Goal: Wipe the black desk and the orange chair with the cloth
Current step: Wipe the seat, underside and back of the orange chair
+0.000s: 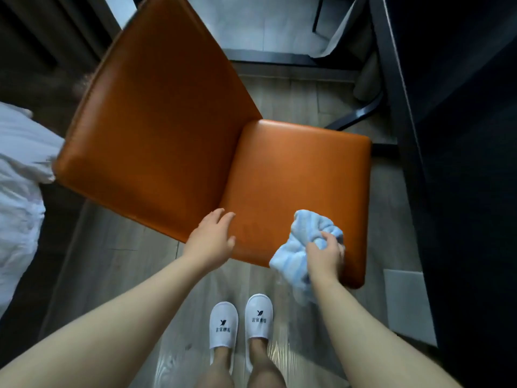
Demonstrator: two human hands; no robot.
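Well, the orange chair (293, 175) fills the middle of the frame, its back leaning toward the upper left and its padded seat spreading out to the right. The cloth (307, 233), pale blue and fluffy, lies bunched on the seat near its lower right edge, with a tail hanging off the side toward the floor. The right hand (326, 254) has it in a tight grasp, fingers curled into the folds and pressing it onto the seat. The left hand (212, 236), near the centre of the frame, holds nothing. Its fingers are straight and loosely spread, laid on the near edge of the seat where it meets the back. The black desk (461, 135) runs down the right side of the frame, close to the chair. White slippers (223, 326) stand on the wooden floor at bottom centre, and white bedding (19, 191) shows at the left edge.

To my eye the cloth is light and soft, and is best kept wadded in the palm so a broad face meets the surface; the loose tail may drag. The seat covering looks smooth and faintly glossy, so the cloth should glide easily, with the padding giving a little. The chair may shift under a push, so steadying it at the seat edge seems sensible. Whether the desk is already wiped I cannot tell.
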